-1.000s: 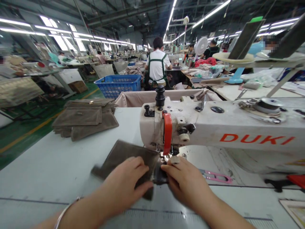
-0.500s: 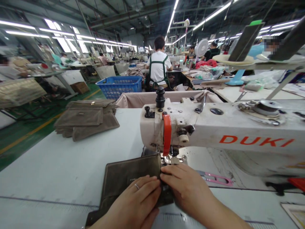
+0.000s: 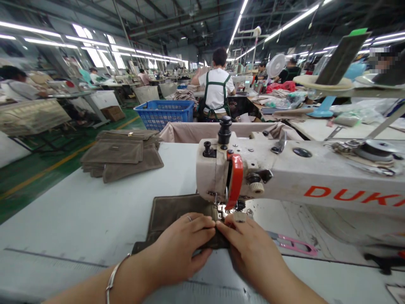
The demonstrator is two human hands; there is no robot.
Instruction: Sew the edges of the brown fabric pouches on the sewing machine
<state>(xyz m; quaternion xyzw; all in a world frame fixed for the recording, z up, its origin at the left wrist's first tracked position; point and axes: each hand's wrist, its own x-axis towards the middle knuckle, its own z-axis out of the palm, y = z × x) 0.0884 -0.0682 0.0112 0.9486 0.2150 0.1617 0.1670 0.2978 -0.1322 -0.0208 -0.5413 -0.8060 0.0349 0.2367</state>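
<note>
A flat dark olive-brown wallet-like pouch (image 3: 172, 209) lies on the sewing table, its right edge under the presser foot (image 3: 221, 212) of a white sewing machine (image 3: 268, 164). My left hand (image 3: 186, 240), with a ring and a bracelet at the wrist, grips the pouch from above near the foot, fingers together and thumb lower down. Just right of it, my right hand (image 3: 249, 240) is closed on the pouch's right edge, close below the foot. The fingertips of both hands nearly meet. The edge under the foot is partly hidden by my fingers.
A stack of similar brown pouches (image 3: 123, 154) lies at the table's left. Pink-handled thread snips (image 3: 297, 245) rest right of my right hand. Behind the machine are a pink cloth-lined bin (image 3: 190, 131), a blue basket (image 3: 164, 114) and a seated person (image 3: 217, 88). Thread cones stand at right.
The pouch has moved away from me and turned slightly at the foot. My left hand has slid up with it, showing more forearm. The whole view has shifted a little.
</note>
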